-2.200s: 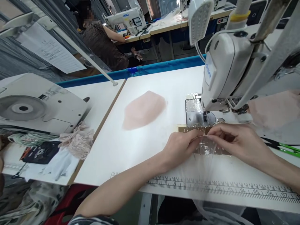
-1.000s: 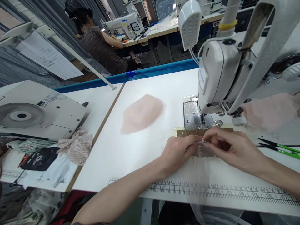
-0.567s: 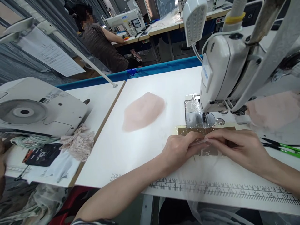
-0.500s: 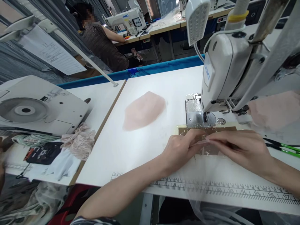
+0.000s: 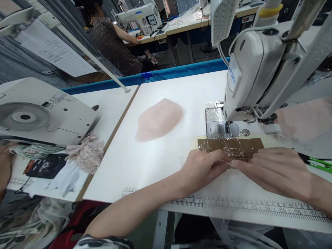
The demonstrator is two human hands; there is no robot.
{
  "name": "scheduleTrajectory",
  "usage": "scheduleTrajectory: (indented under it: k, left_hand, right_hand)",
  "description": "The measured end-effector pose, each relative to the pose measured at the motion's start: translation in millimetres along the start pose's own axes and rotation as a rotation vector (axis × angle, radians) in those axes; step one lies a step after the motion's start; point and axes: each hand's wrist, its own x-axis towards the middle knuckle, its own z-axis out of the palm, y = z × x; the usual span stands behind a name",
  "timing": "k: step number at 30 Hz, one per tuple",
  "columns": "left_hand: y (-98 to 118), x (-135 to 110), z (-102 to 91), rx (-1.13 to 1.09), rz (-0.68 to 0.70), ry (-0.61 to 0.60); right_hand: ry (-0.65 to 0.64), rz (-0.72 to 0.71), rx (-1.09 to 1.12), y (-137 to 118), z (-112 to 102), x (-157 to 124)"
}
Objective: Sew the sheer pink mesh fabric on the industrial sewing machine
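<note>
A white worktop [image 5: 155, 164] fills the middle. A sewing machine [image 5: 250, 65] stands upper right. Lower right, the right hand [image 5: 277, 173] and left hand [image 5: 203, 169] pinch thin cloth [image 5: 221, 224] that hangs off the edge. Scissors [image 5: 319, 167] lie far right.

Both hands [image 5: 199, 170] [image 5: 281, 173] adjacent, fingers [image 5: 218, 156] pinched

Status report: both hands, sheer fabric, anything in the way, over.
Left hand pinching sheer fabric; right hand touching it, grip unclear. Held part short of presser foot. Green-handled scissors beside right hand, away from presser foot.
</note>
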Motion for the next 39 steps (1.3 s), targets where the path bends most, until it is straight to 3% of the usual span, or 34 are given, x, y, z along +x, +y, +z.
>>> scheduleTrajectory:
  k: [3,6,10,12,17,20,24,27,30,33,39]
  left_hand:
    - [-2,2,1.5,0.059,-0.128,-0.071]
    - [-6,4,6.2,0.254,-0.156,-0.05]
    - [-5,7,6.7,0.391,-0.209,-0.008]
    - [-4,8,5.1,0.488,-0.111,0.045]
    - [-2,2,6.0,0.667,0.238,0.152]
    - [0,-2,7.7,0.728,0.339,0.145]
    - [3,-3,4.7,0.745,0.305,0.054]
    - [1,1,2.2,0.671,0.258,-0.004]
    - [-3,6,3.6,0.616,0.202,-0.034]
    - [-6,12,7.5,0.605,0.17,-0.038]
    - [-5,14,10.0,0.632,0.142,-0.051]
  right_hand:
    - [-0.054,0.311,0.235,2,9,6]
    - [-0.134,0.52,0.318,9,17,10]
    - [-0.157,0.656,0.246,18,23,10]
    - [-0.152,0.679,0.208,20,24,10]
    - [-0.144,0.644,0.155,22,26,10]
    - [-0.134,0.617,0.122,23,28,8]
    - [-0.194,0.481,-0.094,22,23,5]
    - [-0.309,0.363,-0.424,21,9,5]
    - [-0.324,0.312,-0.713,21,-7,7]
    - [-0.282,0.254,-0.698,19,-12,10]
    - [-0.365,0.261,-0.543,8,9,6]
